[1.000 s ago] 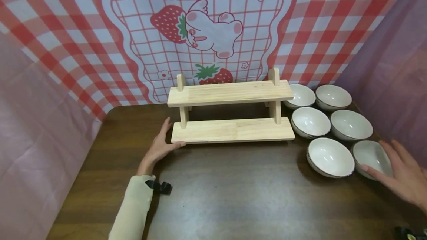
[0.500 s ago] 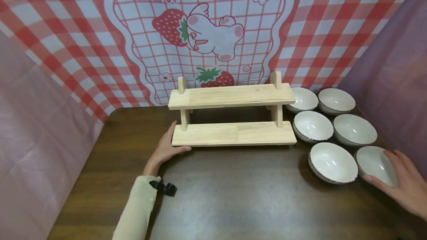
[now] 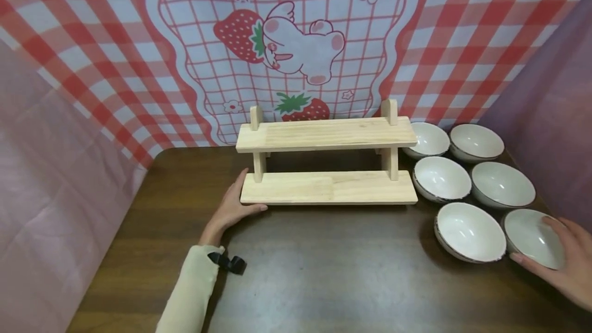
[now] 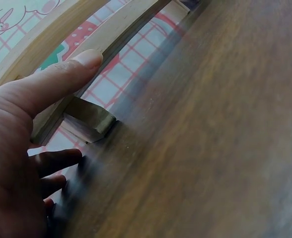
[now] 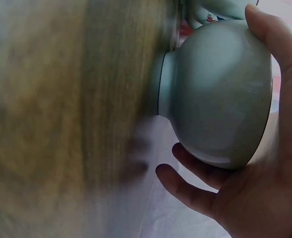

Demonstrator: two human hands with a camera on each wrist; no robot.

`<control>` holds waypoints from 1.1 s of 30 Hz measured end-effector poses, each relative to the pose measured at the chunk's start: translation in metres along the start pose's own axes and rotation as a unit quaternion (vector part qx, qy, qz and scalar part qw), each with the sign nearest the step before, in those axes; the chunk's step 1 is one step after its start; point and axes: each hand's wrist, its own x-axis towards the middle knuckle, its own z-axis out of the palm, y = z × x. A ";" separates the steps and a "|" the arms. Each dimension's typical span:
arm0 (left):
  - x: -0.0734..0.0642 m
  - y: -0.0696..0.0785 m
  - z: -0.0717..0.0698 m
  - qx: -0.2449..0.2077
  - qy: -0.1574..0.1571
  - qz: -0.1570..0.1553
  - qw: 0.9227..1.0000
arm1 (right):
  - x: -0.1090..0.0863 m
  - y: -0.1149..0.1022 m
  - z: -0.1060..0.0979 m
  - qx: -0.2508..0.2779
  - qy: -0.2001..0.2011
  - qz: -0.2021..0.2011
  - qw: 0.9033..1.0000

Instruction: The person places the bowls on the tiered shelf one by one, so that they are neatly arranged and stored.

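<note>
Two hands are at work, each on a different thing. The right hand (image 3: 570, 263) grips the near-right bowl (image 3: 532, 239), thumb at its near left side and fingers (image 5: 184, 189) curved along its right; the right wrist view shows the bowl's foot on the surface (image 3: 319, 266). At the near left corner of the wooden rack (image 3: 326, 135) lies the left hand (image 3: 230, 210), spread rather than clenched, thumb against the front edge of the lower shelf (image 3: 328, 188). Whether its other fingers press on the board cannot be told.

Just left of the gripped bowl sits the near-left bowl (image 3: 470, 233); four more bowls (image 3: 442, 179) run in pairs toward the far right, one partly hidden by the rack. Beyond hangs a red-and-white cloth (image 3: 296, 50).

The step in hand looks like securing that bowl while the rack is steadied. A next move, I judge, calls for a firm hold on the smooth wall and a straight lift, clearing the neighbouring rim.
</note>
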 end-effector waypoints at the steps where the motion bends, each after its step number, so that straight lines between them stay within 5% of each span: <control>1: 0.000 0.000 0.000 0.001 -0.001 -0.001 1.000 | 0.000 0.000 0.000 0.009 0.003 0.002 1.000; 14: -0.001 0.000 -0.001 -0.001 0.000 -0.010 1.000 | 0.001 -0.002 0.003 0.054 0.042 0.012 0.998; 22: -0.002 0.000 0.000 0.005 0.006 -0.014 1.000 | 0.001 -0.004 0.007 0.118 0.099 0.015 0.988; 33: -0.001 0.003 0.002 0.006 0.001 -0.023 1.000 | 0.006 -0.004 0.003 0.158 0.124 0.033 0.979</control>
